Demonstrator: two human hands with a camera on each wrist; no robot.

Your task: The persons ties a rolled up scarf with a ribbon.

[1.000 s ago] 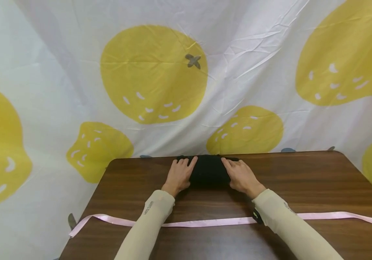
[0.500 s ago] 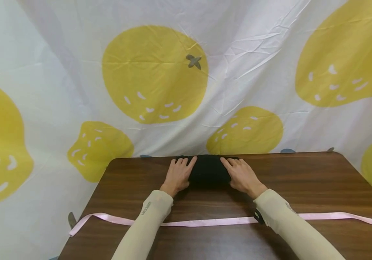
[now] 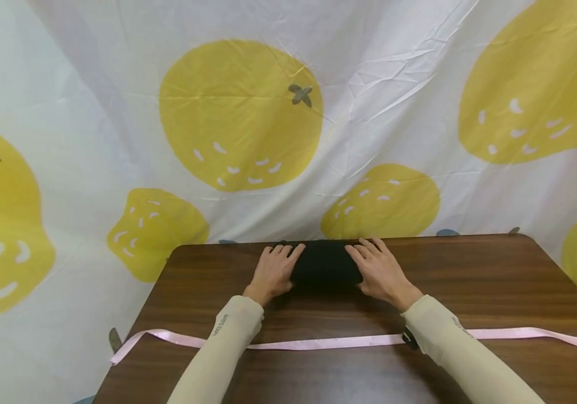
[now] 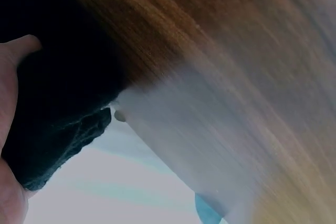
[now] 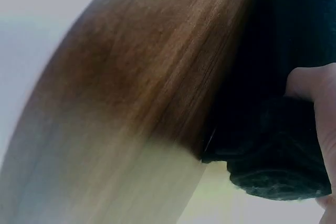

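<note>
A thick bundle of black cloth (image 3: 324, 264), rolled up, lies across the far edge of the wooden table. My left hand (image 3: 274, 271) grips its left end, fingers over the top and thumb on the near side. At the opposite end my right hand (image 3: 381, 272) holds the roll, its fingers spread over the top. In the left wrist view the thumb (image 4: 26, 45) presses into the black fabric (image 4: 68, 93). The right wrist view shows layered, fuzzy edges at the end of the roll (image 5: 281, 179), with the thumb (image 5: 310, 80) against its side.
A pink ribbon (image 3: 328, 344) runs across the table (image 3: 470, 280), passing beneath both forearms. Right behind the far table edge hangs a white curtain (image 3: 248, 216) printed with yellow fruit.
Both hands have drawn slightly apart, the right one more, toward the right. The right fingers have spread and reach further back. More of the black roll's width shows between the hands.
</note>
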